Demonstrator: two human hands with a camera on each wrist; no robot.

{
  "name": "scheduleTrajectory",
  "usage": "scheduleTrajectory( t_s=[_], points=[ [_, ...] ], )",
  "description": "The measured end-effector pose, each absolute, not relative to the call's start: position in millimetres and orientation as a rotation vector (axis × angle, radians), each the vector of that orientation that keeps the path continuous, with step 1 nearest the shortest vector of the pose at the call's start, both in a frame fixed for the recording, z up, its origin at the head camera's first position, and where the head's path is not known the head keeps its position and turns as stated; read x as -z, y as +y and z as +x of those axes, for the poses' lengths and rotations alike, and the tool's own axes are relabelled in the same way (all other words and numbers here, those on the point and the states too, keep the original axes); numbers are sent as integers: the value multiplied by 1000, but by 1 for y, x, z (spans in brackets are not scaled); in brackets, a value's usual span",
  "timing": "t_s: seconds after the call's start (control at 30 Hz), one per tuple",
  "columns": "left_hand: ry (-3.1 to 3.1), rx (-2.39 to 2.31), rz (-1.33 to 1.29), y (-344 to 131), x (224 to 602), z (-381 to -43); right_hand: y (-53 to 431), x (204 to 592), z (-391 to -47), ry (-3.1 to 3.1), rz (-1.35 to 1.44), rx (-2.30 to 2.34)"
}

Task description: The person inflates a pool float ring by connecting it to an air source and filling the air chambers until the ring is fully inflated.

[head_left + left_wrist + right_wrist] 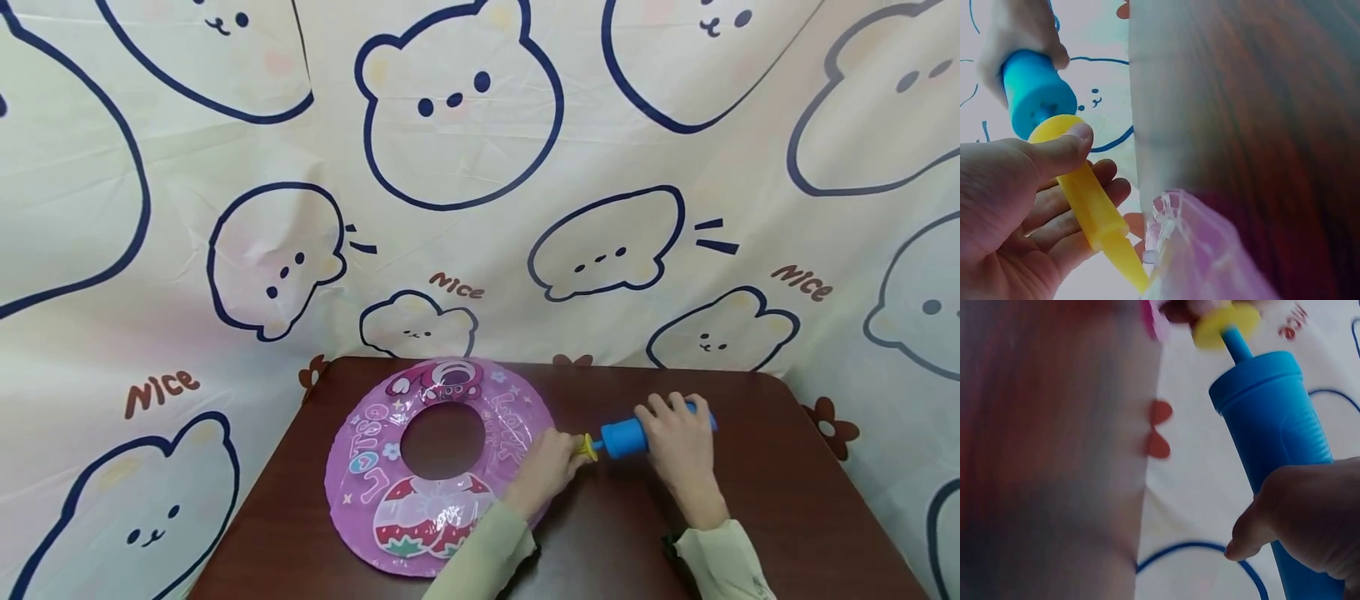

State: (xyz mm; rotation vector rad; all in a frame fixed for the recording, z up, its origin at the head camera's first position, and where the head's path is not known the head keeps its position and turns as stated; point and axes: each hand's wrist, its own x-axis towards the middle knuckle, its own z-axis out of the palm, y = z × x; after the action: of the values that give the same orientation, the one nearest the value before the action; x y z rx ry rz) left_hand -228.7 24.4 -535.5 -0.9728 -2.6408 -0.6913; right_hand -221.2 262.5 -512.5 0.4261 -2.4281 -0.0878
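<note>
A pink inflatable swim ring (351,483), printed with strawberries and a cartoon bear, lies on the left of the table. At its right edge my left hand (546,468) holds the yellow nozzle (1091,203) of a hand pump, thumb on the yellow disc. The nozzle's tapered tip points down to the ring's clear valve (1149,256) in the left wrist view. My right hand (681,442) grips the pump's blue barrel (1272,419), which slants up to the right. A short blue stem (1237,345) joins barrel and nozzle.
The dark brown wooden table (795,500) reaches to a pale cloth backdrop (465,250) with cartoon bears, which hangs behind and at both sides. Light green sleeves (487,550) cover both forearms.
</note>
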Motion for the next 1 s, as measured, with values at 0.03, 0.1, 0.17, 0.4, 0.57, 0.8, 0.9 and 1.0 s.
scheduleTrajectory(
  t_s=[0.03,0.1,0.17,0.4,0.57,0.8,0.9,1.0],
  points=[
    [-2654,696,-962,24,536,-228,257,516,-221,-2426,435,88],
    [-2677,709,-948,23,537,-226,249,522,-220,-2417,452,87],
    [-2688,721,-939,23,538,-225,243,528,-219,-2406,456,86],
    [-2683,660,-911,28,535,-225,248,530,-222,-2431,424,66],
    [-2673,702,-910,27,536,-228,271,516,-223,-2471,372,39],
    [-2679,721,-946,23,538,-226,322,497,-212,-2492,256,-18],
    [-2689,769,-962,22,537,-225,336,491,-208,-2486,232,-23],
    [-2682,826,-974,24,534,-228,340,488,-208,-2490,233,5]
  ],
)
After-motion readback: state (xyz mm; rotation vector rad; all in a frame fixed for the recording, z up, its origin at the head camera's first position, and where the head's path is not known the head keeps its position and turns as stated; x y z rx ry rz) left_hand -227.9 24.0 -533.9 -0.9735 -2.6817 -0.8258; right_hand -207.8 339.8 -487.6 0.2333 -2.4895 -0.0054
